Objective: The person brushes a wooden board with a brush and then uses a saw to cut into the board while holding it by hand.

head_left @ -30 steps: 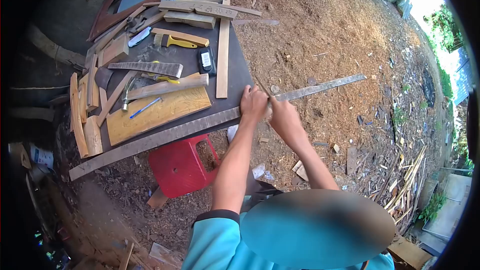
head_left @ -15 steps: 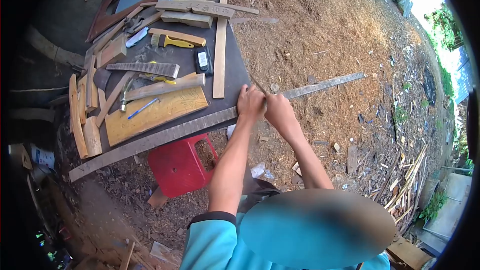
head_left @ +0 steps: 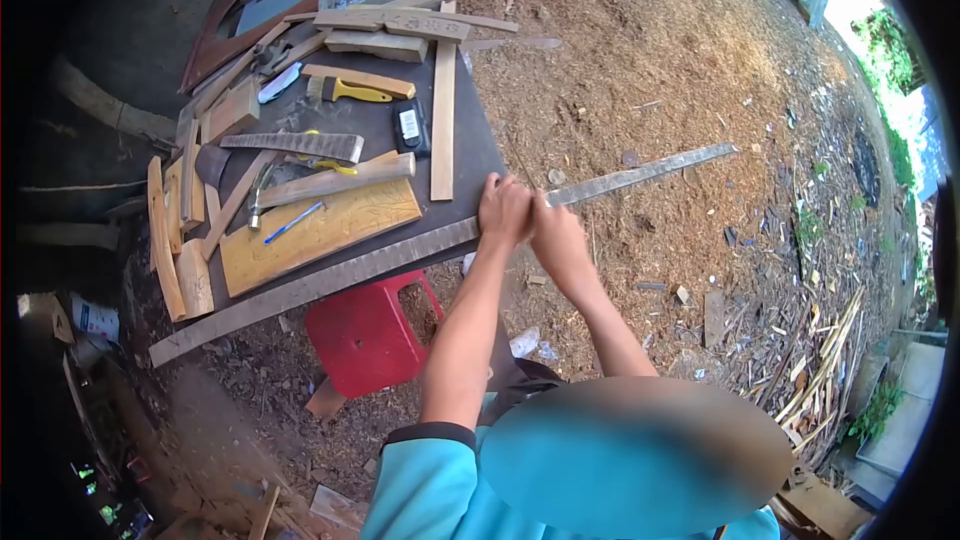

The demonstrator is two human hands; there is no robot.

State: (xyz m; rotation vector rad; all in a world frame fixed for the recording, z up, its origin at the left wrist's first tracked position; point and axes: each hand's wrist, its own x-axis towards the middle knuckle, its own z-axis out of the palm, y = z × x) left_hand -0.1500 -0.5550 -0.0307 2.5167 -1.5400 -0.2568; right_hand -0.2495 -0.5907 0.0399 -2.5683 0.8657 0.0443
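Near the centre of the frame, a long wooden strip (head_left: 330, 280) is being held at the tabletop's (head_left: 472, 165) corner. It is being gripped by the left hand (head_left: 505, 208), whose fingers are bent closed over it. The right hand (head_left: 560, 240) is being held just beside, its grip closed on a thin dark tool (head_left: 530, 178); how the handle is being grasped is being hidden by the fingers. The strip is being supported along the near edge of the tabletop, reaching from lower left to upper right of the frame, its far end overhanging the ground.

Above the strip, a yellowish board (head_left: 350, 225) is being topped by a blue pen (head_left: 293, 223). Farther up, a black device (head_left: 410, 128) is being flanked by a yellow-handled brush (head_left: 358, 91) and an upright-running pale slat (head_left: 443, 130). Below the tabletop, a red stool (head_left: 365, 340) is being partly covered by the left arm. At right, the ground (head_left: 620, 60) is being blanketed by shavings, and loose sticks (head_left: 825, 350) are being seen lower right.
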